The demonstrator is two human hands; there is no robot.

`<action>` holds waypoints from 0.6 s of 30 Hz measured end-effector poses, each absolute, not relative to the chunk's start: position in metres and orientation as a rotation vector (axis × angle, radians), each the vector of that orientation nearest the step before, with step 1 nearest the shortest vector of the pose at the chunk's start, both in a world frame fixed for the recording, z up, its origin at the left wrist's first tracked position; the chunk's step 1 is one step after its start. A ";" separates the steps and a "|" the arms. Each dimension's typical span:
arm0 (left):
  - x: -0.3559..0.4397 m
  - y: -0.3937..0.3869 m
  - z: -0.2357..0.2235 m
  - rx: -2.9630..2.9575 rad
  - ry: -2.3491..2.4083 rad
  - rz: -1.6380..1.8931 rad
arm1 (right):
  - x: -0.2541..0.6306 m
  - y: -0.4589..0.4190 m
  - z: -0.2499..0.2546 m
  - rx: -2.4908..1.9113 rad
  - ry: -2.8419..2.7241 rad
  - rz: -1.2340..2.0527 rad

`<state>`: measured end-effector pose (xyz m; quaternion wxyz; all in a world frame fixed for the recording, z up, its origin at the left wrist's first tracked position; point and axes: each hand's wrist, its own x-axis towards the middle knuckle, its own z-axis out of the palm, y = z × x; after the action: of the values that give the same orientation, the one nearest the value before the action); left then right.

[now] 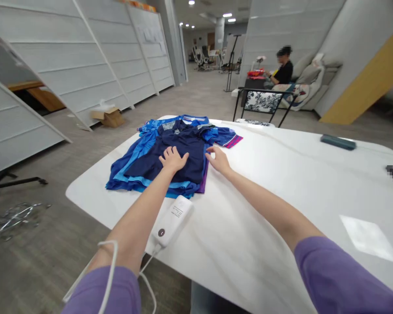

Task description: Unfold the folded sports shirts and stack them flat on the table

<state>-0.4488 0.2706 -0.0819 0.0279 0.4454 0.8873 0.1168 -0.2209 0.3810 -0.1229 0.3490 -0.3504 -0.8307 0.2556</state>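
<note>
A stack of shirts (144, 152) in several blues lies spread on the white table, with a dark navy shirt (186, 168) on top. My left hand (173, 159) rests on the navy shirt's front, palm down and fingers spread. At the stack's right edge is my right hand (218, 160), its fingers loosely curved and the thumb apart from them. Its fingertips meet the cloth edge; I see no fabric clearly gripped. A striped sleeve (232, 140) and a strip of purple cloth (203, 182) stick out on the right.
A white power bank (175, 220) with a cable lies near the table's (265, 209) front edge. A dark green case (338, 141) sits at the far right. Beyond the table are a chair (263, 101), a cardboard box (108, 117) and a seated person (283, 69).
</note>
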 end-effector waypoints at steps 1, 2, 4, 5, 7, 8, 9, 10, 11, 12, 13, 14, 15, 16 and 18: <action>-0.419 0.270 -0.078 1.408 2.678 0.346 | -0.177 0.366 -0.122 -0.921 -2.198 0.617; -0.387 0.267 -0.075 1.449 2.615 0.329 | -0.130 0.353 -0.122 -0.948 -2.237 0.572; -0.324 0.254 -0.073 1.551 2.503 0.296 | -0.028 0.329 -0.123 -1.064 -2.266 0.500; -0.294 0.244 -0.072 1.600 2.463 0.281 | 0.026 0.317 -0.123 -1.150 -2.250 0.475; -0.243 0.220 -0.073 1.653 2.435 0.247 | 0.135 0.296 -0.122 -1.341 -2.160 0.433; -0.224 0.207 -0.073 1.648 2.450 0.227 | 0.188 0.286 -0.121 -1.427 -2.104 0.411; -0.209 0.196 -0.073 1.629 2.475 0.205 | 0.239 0.277 -0.119 -1.504 -2.049 0.384; -0.198 0.187 -0.073 1.615 2.495 0.185 | 0.287 0.269 -0.116 -1.571 -1.996 0.349; -0.191 0.179 -0.071 1.606 2.506 0.161 | 0.333 0.262 -0.113 -1.628 -1.947 0.308; -0.185 0.174 -0.069 1.604 2.511 0.132 | 0.375 0.256 -0.110 -1.678 -1.899 0.265; -0.180 0.170 -0.066 1.603 2.513 0.098 | 0.413 0.252 -0.107 -1.722 -1.852 0.223; -0.175 0.168 -0.061 1.598 2.515 0.059 | 0.449 0.249 -0.104 -1.760 -1.805 0.186; -0.170 0.166 -0.055 1.588 2.517 0.015 | 0.481 0.248 -0.102 -1.794 -1.761 0.157; -0.163 0.165 -0.048 1.578 2.513 -0.032 | 0.510 0.248 -0.100 -1.824 -1.720 0.136; -0.148 0.164 -0.033 1.571 2.474 -0.136 | 0.559 0.253 -0.098 -1.879 -1.651 0.115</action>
<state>-0.1480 0.1642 -0.0332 0.1039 0.5325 0.8387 -0.0462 0.5591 0.2534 -0.0983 0.3136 -0.7127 -0.6260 0.0436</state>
